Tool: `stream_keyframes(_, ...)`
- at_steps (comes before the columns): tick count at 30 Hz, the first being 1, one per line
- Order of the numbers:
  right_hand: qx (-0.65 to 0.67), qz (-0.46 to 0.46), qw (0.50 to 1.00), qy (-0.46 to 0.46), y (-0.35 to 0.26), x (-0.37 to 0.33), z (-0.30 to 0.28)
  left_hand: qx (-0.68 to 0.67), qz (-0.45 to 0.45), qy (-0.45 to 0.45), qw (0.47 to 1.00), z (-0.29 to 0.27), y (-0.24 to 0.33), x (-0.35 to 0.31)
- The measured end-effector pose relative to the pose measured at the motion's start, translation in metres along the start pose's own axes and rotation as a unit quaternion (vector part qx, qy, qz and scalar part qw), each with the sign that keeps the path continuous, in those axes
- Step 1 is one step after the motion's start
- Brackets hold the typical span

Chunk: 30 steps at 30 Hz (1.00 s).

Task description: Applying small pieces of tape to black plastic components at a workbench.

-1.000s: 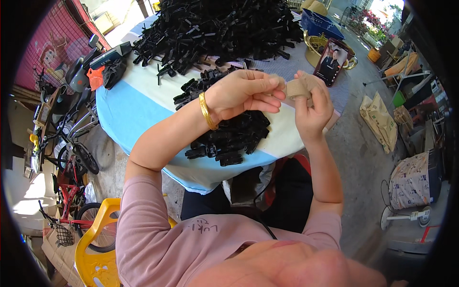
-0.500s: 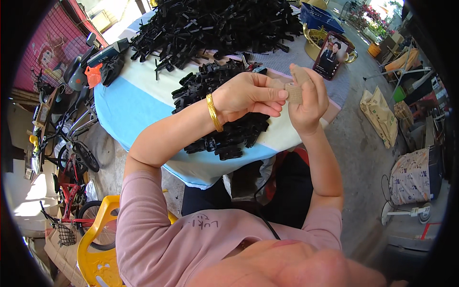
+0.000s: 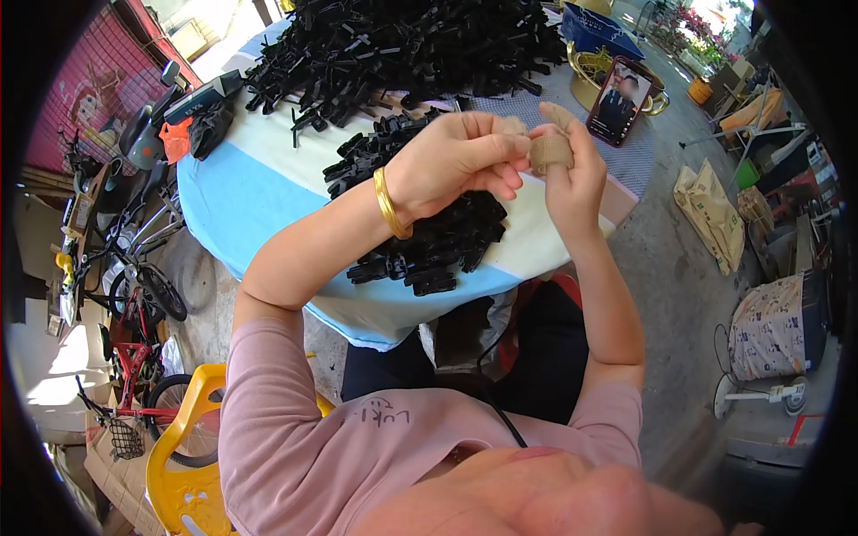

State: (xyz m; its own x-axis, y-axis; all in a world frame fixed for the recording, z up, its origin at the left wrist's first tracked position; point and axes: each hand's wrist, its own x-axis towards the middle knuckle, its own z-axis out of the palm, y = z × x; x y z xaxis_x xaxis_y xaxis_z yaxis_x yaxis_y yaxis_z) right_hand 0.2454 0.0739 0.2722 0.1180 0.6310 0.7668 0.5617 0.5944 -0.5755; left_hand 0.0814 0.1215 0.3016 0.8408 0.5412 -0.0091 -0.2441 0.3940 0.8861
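Tape (image 3: 551, 155), beige and wound into a band, circles the right hand's thumb, just beside the left fingertips. The left hand (image 3: 451, 165) has its thumb and index fingertip pressed together against the band's near side, the other fingers loosely curled; whether a loose end lies between those tips is too small to tell. On the right hand (image 3: 575, 179), the index finger stands raised above the band, and whether the other fingers grip anything cannot be told. A gold bangle (image 3: 386, 204) rings the wrist behind the left fingers. Below them, a smaller heap of black parts (image 3: 429, 250) lies on the striped tablecloth (image 3: 255, 192); well beyond the fingertips rises a large black pile (image 3: 402, 54). Just past the right fingers stands a phone (image 3: 617, 105), near a golden basin (image 3: 584, 94).
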Motion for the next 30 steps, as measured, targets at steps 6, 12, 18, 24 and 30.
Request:
stream_keyframes(6, 0.204, 0.220, 0.953, -0.048, 0.002, -0.002, -0.001, 0.254, 0.156, 0.093, 0.950, 0.003, -0.011, 0.004)
stream_keyframes(12, 0.155, 0.233, 0.956, -0.082, -0.008, -0.004, -0.001, 0.597, 0.458, 0.103, 0.650, 0.003, -0.012, 0.003)
stream_keyframes(18, 0.161, 0.308, 0.929, -0.127, -0.008, -0.003, -0.002, 0.652, 0.450, 0.064, 0.607, 0.005, -0.011, 0.001)
stream_keyframes(24, 0.172, 0.341, 0.910, -0.161, -0.014, -0.002, -0.004, 0.689, 0.469, 0.074, 0.548, 0.003, -0.016, 0.001)
stream_keyframes(30, 0.133, 0.259, 0.937, -0.195, -0.006, -0.007, -0.003, 0.686, 0.429, 0.082, 0.583, 0.005, -0.013, 0.001)
